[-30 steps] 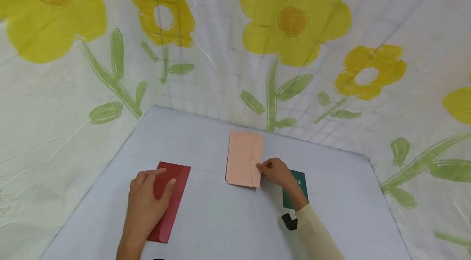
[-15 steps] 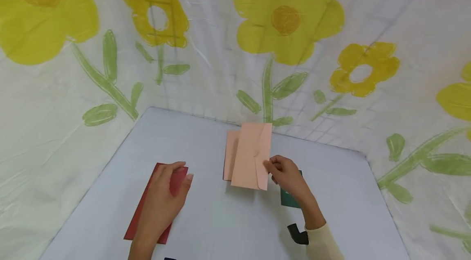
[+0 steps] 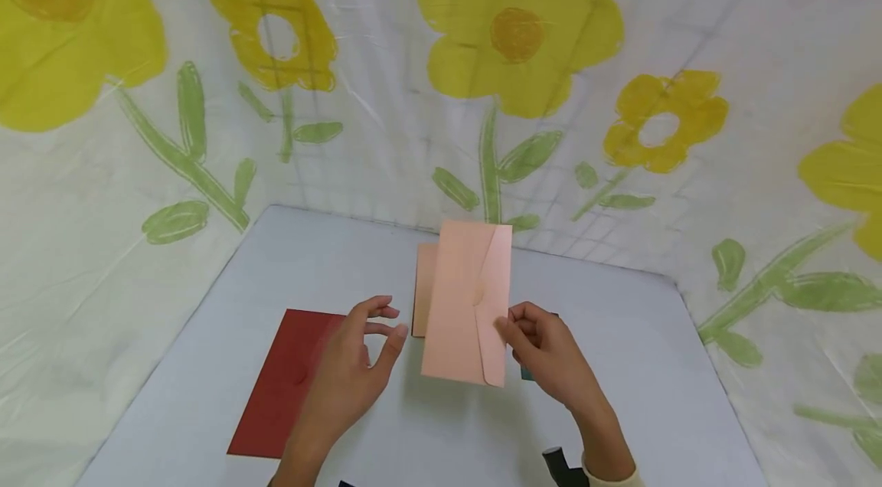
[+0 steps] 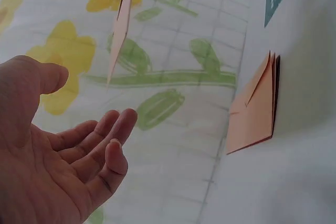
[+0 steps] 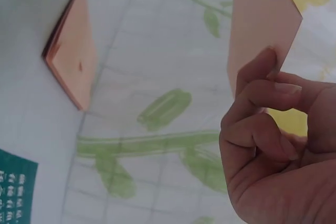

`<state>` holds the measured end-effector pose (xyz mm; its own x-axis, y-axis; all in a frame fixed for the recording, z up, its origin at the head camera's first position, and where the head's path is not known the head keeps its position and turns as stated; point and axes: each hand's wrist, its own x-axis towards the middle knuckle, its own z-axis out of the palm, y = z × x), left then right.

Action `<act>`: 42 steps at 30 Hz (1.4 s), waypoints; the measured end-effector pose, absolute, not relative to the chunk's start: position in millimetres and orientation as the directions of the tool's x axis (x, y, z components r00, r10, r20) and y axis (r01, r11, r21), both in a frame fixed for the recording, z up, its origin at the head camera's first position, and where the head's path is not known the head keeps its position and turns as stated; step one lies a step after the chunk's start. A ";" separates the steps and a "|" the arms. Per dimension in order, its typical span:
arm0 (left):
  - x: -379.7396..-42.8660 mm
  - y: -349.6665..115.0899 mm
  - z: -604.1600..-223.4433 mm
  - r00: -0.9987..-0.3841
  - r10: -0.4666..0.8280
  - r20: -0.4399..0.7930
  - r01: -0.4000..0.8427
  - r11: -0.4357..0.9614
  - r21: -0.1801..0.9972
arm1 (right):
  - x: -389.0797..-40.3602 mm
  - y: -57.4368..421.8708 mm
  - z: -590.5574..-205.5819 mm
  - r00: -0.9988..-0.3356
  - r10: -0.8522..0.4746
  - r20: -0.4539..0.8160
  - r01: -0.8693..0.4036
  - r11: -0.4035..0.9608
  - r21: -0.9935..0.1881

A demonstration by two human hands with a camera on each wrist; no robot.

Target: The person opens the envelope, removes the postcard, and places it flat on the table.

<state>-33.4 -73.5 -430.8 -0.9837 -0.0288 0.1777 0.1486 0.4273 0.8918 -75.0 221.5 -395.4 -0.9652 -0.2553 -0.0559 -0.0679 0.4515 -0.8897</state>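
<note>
Our right hand [image 3: 550, 355] pinches a pink envelope [image 3: 456, 295], contents hidden; our left hand [image 3: 353, 374], loosely spread, holds nothing.

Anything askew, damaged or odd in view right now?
Nothing spilled or torn. Only the stack of peach paper envelopes looks untidy: it gapes at one edge, layers not flush. The pink paper envelope in the right hand looks intact.

Desk [image 3: 661, 364] pale, bluish-white top. Behind it and along both its sides: white translucent curtain [image 3: 386, 150], big yellow flowers [image 3: 465, 66], green leaves [image 3: 530, 156]. Tile-like grid lines faint through curtain beyond desk's back edge. Light soft.
</note>
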 end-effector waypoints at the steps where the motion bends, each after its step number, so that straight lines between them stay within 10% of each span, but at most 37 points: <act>1: -33.8 -70.5 -431.0 -0.985 -0.017 0.172 0.151 0.404 0.902 | -71.2 220.5 -394.2 -0.964 -0.259 -0.060 -0.063 0.442 -0.895; 18: -35.2 -38.4 -426.2 -0.986 0.038 0.165 0.169 0.142 0.975 | -34.4 208.6 -398.6 -0.978 -0.206 -0.013 -0.079 0.428 -0.900; 42: -27.6 -18.5 -422.5 -0.952 0.032 0.304 0.306 0.143 0.941 | -29.7 189.6 -408.7 -0.883 -0.095 0.460 -0.391 0.691 -0.607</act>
